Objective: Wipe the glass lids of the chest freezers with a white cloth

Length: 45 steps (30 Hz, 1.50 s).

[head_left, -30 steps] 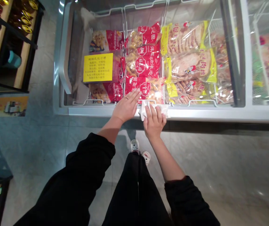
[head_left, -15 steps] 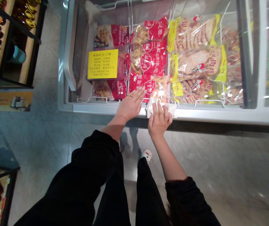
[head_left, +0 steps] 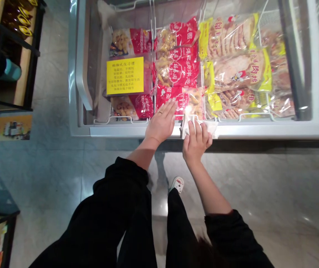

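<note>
- A crumpled white cloth (head_left: 186,127) lies on the front rim (head_left: 120,131) of a chest freezer.
- The right hand (head_left: 197,143) holds it against the metal, fingers bent over the top.
- For good contact, the cloth is best kept flat beneath the fingers, pressed evenly along the rim, and clear of the wire basket (head_left: 116,118) just behind.
- The left hand (head_left: 161,123), wearing a ring, rests palm down and grips nothing, fingers together over a red food packet (head_left: 180,99); whether they touch it cannot be told.
- Both forearms reach forward, black sleeves pushed up.
</note>
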{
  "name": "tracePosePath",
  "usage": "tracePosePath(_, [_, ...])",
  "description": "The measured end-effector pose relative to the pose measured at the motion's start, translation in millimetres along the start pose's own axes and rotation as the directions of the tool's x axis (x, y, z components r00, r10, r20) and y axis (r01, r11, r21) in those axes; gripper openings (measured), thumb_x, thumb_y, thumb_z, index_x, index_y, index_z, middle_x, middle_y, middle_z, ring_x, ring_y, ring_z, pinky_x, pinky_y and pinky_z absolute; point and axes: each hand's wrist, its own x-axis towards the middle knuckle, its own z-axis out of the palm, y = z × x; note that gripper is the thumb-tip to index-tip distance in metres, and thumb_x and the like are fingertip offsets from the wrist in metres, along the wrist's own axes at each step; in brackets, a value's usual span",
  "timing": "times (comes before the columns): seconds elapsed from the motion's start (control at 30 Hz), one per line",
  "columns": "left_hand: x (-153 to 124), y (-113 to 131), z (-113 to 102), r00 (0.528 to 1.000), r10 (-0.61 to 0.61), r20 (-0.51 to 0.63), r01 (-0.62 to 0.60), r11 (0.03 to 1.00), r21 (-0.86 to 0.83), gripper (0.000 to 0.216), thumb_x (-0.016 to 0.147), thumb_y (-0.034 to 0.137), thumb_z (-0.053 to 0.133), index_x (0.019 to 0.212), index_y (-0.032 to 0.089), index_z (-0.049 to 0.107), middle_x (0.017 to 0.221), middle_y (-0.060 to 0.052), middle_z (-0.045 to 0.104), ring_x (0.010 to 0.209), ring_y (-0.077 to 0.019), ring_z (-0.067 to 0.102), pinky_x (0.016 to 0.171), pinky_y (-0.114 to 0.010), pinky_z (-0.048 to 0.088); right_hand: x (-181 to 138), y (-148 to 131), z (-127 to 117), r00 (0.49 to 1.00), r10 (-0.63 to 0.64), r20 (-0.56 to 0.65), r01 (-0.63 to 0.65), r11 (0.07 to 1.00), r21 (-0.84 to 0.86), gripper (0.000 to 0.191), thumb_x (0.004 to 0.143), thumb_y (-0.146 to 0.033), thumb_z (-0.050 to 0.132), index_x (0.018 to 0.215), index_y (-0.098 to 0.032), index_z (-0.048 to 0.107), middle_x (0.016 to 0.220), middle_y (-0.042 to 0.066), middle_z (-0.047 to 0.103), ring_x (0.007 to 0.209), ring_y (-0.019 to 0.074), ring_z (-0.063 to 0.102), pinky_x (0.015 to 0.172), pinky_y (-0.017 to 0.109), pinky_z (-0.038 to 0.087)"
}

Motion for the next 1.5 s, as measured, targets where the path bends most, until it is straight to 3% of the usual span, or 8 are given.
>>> tracePosePath(0.4, [-8.6,-24.3,-6.7,0.995,-0.003,-0.1,-0.01,0.992,-0.128,0.062,0.105,0.016,0.033,0.167,0.021,0.038,0.173,-0.008,0.046,0.163,-0.0232,0.038,0.135,-0.051,0.034,2.6,-2.3,-9.9,0.983,-0.056,0.175,0.058,0.998,-0.006,0.055,0.109,-0.038,0.039,0.161,-0.029,0.055,0.165,0.008,0.057,0.158,0.0261,0.043,0.127,0.049,0.028])
tracePosePath(0.53, [-35.2,-63.5,-35.9,0.997,0.049,-0.066,-0.051,0.998,-0.033,0.058,0.109,0.023,0.034,0.166,0.019,0.04,0.171,-0.012,0.049,0.162,-0.0238,0.04,0.135,-0.051,0.034,-5.1,-49.9,6.1,0.985,0.167,0.043,-0.169,0.985,0.031,0.057,0.109,-0.036,0.034,0.161,-0.026,0.055,0.166,0.011,0.055,0.16,0.0291,0.038,0.128,0.058,0.025])
tracePosePath(0.67, [-58.3,-107.3,-70.1,0.994,0.103,0.028,-0.104,0.993,0.056,0.058,0.109,0.027,0.036,0.165,0.014,0.042,0.173,-0.015,0.045,0.163,-0.0261,0.038,0.136,-0.051,0.031,-13.9,-87.5,10.5,0.987,0.041,0.155,-0.049,0.998,0.048,0.056,0.109,-0.035,0.037,0.162,-0.028,0.054,0.167,0.009,0.055,0.161,0.0262,0.039,0.128,0.052,0.027])
tracePosePath(0.83, [-75.3,-138.3,-82.7,0.979,0.165,0.117,-0.176,0.98,0.091,0.059,0.109,0.026,0.035,0.165,0.011,0.042,0.173,-0.016,0.043,0.163,-0.0275,0.039,0.136,-0.052,0.032,-12.2,-48.5,-4.2,0.96,-0.18,0.213,0.18,0.984,0.019,0.053,0.109,-0.036,0.04,0.158,-0.028,0.059,0.164,0.008,0.058,0.157,0.0236,0.044,0.127,0.045,0.03])
tracePosePath(0.97, [-82.2,-141.8,-74.4,0.989,0.135,0.055,-0.138,0.988,0.066,0.059,0.109,0.025,0.034,0.166,0.011,0.041,0.174,-0.016,0.042,0.164,-0.0275,0.037,0.137,-0.05,0.031,-8.5,-28.4,0.4,0.993,-0.068,0.097,0.072,0.996,-0.044,0.057,0.11,-0.039,0.032,0.157,-0.024,0.06,0.163,0.011,0.059,0.157,0.0276,0.045,0.125,0.048,0.03])
tracePosePath(1.1, [-84.0,-141.0,-70.9,0.993,0.107,0.04,-0.109,0.993,0.049,0.059,0.109,0.024,0.036,0.166,0.012,0.041,0.174,-0.015,0.042,0.164,-0.0268,0.036,0.138,-0.05,0.029,-14.5,-66.3,23.6,0.993,0.109,-0.052,-0.111,0.993,-0.04,0.06,0.11,-0.04,0.026,0.159,-0.024,0.058,0.162,0.012,0.059,0.157,0.0322,0.045,0.125,0.057,0.028])
tracePosePath(1.23, [-84.9,-142.8,-71.6,0.996,0.078,0.039,-0.08,0.995,0.052,0.059,0.108,0.022,0.037,0.166,0.012,0.04,0.175,-0.015,0.042,0.165,-0.0266,0.035,0.138,-0.049,0.028,-25.7,-103.0,37.2,0.999,-0.008,0.031,0.007,1.0,0.016,0.057,0.109,-0.041,0.032,0.158,-0.03,0.059,0.16,0.01,0.061,0.158,0.0305,0.044,0.127,0.056,0.026])
tracePosePath(1.5, [-87.5,-143.1,-72.8,0.997,0.078,0.025,-0.08,0.995,0.064,0.058,0.109,0.022,0.034,0.165,0.01,0.042,0.173,-0.016,0.045,0.164,-0.0268,0.037,0.137,-0.049,0.031,-13.4,-39.5,14.4,0.99,-0.122,0.071,0.121,0.992,0.026,0.057,0.108,-0.044,0.035,0.154,-0.027,0.063,0.158,0.01,0.064,0.153,0.0315,0.049,0.125,0.056,0.03])
